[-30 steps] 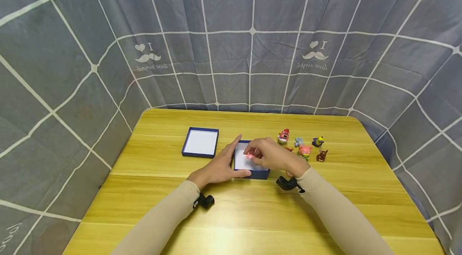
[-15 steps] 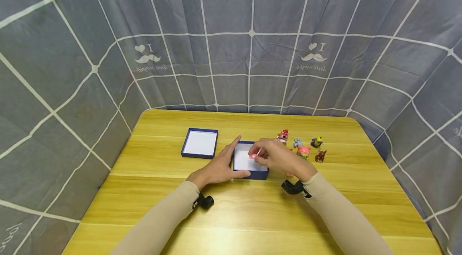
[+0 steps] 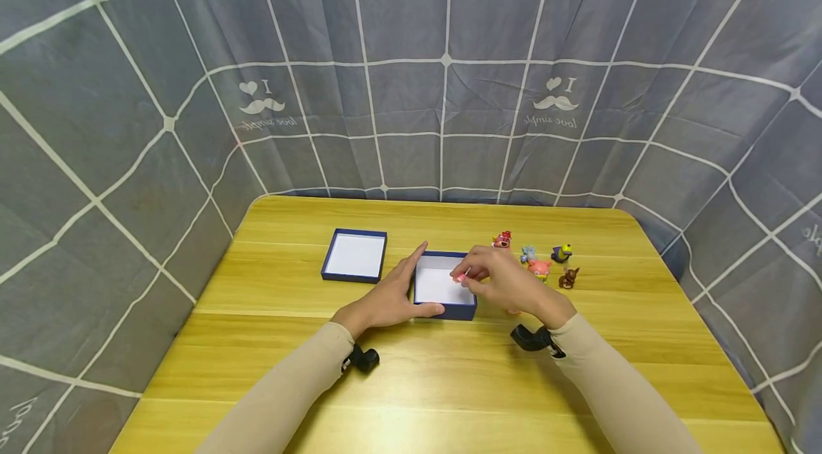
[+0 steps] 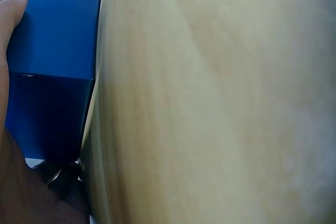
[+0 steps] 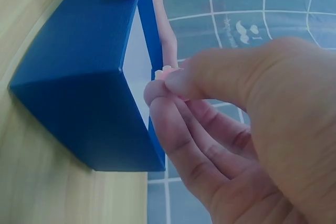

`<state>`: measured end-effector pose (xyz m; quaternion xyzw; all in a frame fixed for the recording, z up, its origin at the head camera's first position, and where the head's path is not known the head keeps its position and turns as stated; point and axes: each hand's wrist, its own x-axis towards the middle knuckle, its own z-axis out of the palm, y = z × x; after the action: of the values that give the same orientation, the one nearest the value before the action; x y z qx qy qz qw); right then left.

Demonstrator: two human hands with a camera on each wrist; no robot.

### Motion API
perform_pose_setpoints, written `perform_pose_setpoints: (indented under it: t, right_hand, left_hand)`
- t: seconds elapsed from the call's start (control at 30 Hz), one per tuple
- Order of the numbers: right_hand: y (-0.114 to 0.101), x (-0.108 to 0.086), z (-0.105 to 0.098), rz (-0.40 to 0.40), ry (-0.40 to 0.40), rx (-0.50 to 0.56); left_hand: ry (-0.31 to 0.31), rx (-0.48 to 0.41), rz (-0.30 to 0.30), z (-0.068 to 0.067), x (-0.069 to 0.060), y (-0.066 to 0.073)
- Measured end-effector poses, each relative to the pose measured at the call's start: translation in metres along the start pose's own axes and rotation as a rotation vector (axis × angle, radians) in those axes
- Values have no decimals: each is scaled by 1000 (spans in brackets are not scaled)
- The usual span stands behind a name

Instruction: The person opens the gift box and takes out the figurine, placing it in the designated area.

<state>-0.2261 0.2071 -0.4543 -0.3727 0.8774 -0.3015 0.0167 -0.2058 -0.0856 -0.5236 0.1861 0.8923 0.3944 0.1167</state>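
A blue box [image 3: 459,312] with a white inside stands without its lid on the table. My left hand [image 3: 393,297] braces its left side, the fingers straight along that side and the thumb [image 4: 16,11] lying against the front wall near the rim. My right hand [image 3: 507,283] pinches a small pink figurine [image 3: 459,278] between thumb and fingertips, above the right part of the box. In the right wrist view, the fingertips cover most of the pink figurine [image 5: 169,73], and only a pale, bumpy edge shows.
The box lid [image 3: 354,255] lies upturned to the left. Several toy figures stand right of the box, among them a red-topped one [image 3: 502,240], a pink one [image 3: 539,268], a dark one with yellow [image 3: 561,253] and a brown one [image 3: 569,278]. A grey curtain [image 3: 411,97] surrounds the table.
My right hand has moved to the right with the pink figurine, from over the middle of the box toward its right side. The left hand stays in place on the box.
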Motion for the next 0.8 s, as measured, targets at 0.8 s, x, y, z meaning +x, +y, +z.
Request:
perform_pose_setpoints:
  t: [0.8]
  right_hand:
    - [11, -22, -4, 87, 83, 23]
  left_hand:
    - [6, 3, -13, 2, 0, -2]
